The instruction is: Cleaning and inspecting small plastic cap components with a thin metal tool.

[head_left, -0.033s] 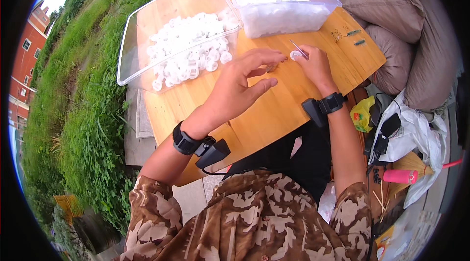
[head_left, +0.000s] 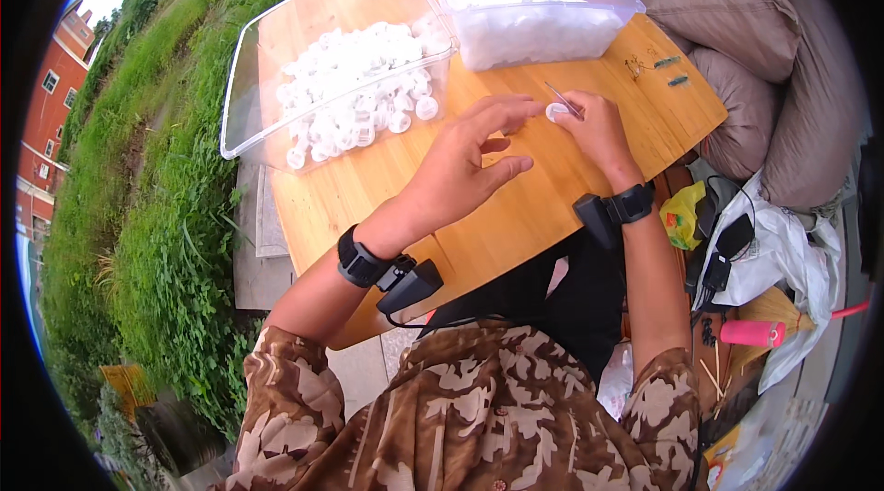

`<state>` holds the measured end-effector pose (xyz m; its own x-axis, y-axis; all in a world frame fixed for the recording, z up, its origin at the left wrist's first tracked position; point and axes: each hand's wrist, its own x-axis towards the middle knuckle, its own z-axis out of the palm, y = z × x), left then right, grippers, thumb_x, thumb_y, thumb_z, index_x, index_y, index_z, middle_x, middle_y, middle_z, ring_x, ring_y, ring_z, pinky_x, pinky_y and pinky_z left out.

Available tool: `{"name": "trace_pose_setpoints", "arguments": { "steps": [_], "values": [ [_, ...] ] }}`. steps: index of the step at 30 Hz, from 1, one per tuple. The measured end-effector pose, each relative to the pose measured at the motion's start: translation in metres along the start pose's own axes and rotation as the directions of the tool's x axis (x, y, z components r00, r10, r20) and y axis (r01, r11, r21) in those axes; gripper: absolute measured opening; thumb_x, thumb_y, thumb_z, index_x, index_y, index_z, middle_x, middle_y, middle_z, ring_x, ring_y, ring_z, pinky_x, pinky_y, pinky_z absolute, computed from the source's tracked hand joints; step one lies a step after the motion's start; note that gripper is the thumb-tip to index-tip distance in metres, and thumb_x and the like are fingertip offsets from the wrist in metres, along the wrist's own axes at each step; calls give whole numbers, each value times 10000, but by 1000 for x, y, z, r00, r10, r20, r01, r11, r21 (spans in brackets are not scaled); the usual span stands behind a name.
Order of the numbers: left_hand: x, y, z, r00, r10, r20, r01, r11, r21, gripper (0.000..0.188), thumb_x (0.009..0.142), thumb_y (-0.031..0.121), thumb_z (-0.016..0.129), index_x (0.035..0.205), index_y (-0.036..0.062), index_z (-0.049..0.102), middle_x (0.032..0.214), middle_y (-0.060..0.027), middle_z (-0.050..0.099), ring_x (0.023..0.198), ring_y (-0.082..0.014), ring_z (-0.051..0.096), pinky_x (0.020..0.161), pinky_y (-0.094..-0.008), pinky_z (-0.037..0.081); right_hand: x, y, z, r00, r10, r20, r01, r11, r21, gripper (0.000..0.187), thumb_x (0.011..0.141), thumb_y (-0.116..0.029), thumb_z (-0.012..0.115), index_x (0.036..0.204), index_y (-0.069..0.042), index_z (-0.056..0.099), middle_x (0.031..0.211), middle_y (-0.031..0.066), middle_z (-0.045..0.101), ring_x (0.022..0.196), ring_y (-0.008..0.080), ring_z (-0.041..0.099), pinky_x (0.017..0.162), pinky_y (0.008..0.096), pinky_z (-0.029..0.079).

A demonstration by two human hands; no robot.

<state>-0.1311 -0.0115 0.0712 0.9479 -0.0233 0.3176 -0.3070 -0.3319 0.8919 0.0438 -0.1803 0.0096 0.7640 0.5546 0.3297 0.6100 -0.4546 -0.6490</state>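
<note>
My right hand (head_left: 599, 130) is closed, pinching a small round white plastic piece (head_left: 554, 111) together with a thin pointed metal tool (head_left: 558, 93) whose tip sticks up past the fingers. I cannot tell exactly what kind of tool it is. My left hand (head_left: 460, 155) is held above the table just left of the right one, fingers and thumb apart, and nothing shows in it. Beyond the left hand stands a clear plastic box (head_left: 241, 76) with many white round pieces (head_left: 354, 86) in it. Another clear box (head_left: 543, 35), filled higher with white pieces, stands beyond the right hand.
The wooden table (head_left: 497, 224) carries both boxes, with small dark green strips (head_left: 677, 80) and thin wires (head_left: 635, 67) at its right. Brown cushions (head_left: 727, 21) lie past the right edge. A pink bottle (head_left: 750, 333) and white plastic bags (head_left: 801, 279) are lower right. Grass borders the left.
Both hands have shifted slightly to the right. The right hand keeps its pinch on the white piece and the tool; the left stays open.
</note>
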Motion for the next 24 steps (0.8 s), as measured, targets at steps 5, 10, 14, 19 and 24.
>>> {"name": "trace_pose_setpoints", "arguments": {
  "steps": [5,10,14,19,24],
  "values": [
    [9,-43,28,995,-95,-35,93,993,-66,457,872,65,667,1298,49,504,1241,-72,558,1105,-170,577,903,-298,511,-46,-41,-26,969,88,231,-151,951,271,215,775,-108,741,914,19,635,722,26,612,653,81,565,591,248,452],
    [7,-48,37,955,-217,201,293,794,-534,215,871,21,664,1076,-10,605,976,-57,673,895,-134,647,864,-269,520,-62,-57,-49,955,63,291,-201,857,475,215,792,-20,726,960,10,595,794,-8,598,715,31,545,627,191,450],
    [3,-52,48,953,-269,142,293,689,-663,196,866,1,663,1056,10,620,1012,-63,666,943,-123,633,871,-262,516,-77,-59,-52,946,137,293,-291,757,585,136,839,-21,681,949,16,610,829,-8,610,747,29,554,655,191,455],
    [-2,-50,53,915,-337,220,386,579,-718,220,871,15,661,1086,8,618,1051,-67,660,981,-123,620,880,-264,507,-85,-53,-40,966,151,209,-248,773,584,124,855,-28,665,960,19,622,860,7,630,767,37,570,677,191,464],
    [-6,-54,53,925,-312,219,365,562,-742,247,865,32,678,1106,29,622,1049,-47,663,978,-119,622,872,-256,507,-89,-51,-33,977,135,167,-212,726,655,113,861,-26,655,959,18,617,865,16,638,784,50,586,693,197,470]
  ]
}}
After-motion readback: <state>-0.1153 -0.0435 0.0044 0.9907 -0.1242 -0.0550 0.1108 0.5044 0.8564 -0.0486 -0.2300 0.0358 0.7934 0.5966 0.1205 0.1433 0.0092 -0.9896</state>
